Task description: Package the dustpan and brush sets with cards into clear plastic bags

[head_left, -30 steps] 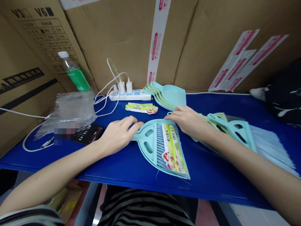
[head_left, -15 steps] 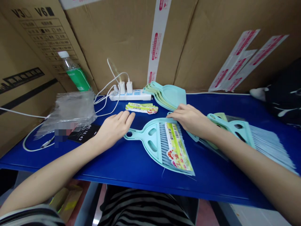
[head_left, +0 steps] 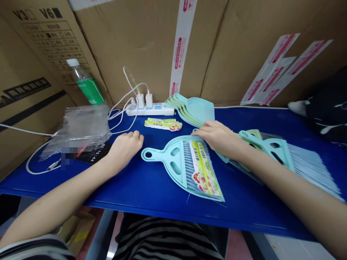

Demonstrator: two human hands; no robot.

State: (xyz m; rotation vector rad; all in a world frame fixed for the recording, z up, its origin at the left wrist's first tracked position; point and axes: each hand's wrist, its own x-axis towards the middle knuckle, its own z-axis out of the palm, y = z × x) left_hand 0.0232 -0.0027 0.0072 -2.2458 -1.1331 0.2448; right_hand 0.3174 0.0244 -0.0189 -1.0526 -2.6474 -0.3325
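A turquoise dustpan (head_left: 175,136) lies flat on the blue table with a matching brush (head_left: 176,155) nested in it. A printed yellow-green label card (head_left: 204,169) rests across the bristles. My right hand (head_left: 215,136) has its fingers closed at the dustpan's far edge; its fingertips are partly hidden. Just left of the dustpan's handle, my left hand (head_left: 126,148) is curled closed, apart from it, with nothing visible in it. Beside my right forearm sits another turquoise brush (head_left: 279,148) with pale bristles, over a green piece and clear plastic.
Several stacked dustpans (head_left: 200,108) stand at the back by a white power strip (head_left: 151,109) with cables. More label cards (head_left: 163,124) lie before it. To the left are clear plastic bags (head_left: 84,122), a green-labelled bottle (head_left: 89,88) and a black timer display (head_left: 93,154). Cardboard (head_left: 141,43) walls the back.
My left hand has drawn back to the left, off the dustpan's handle, and its fingers have curled in. My right hand has hardly moved. The dustpan stays in nearly the same place.
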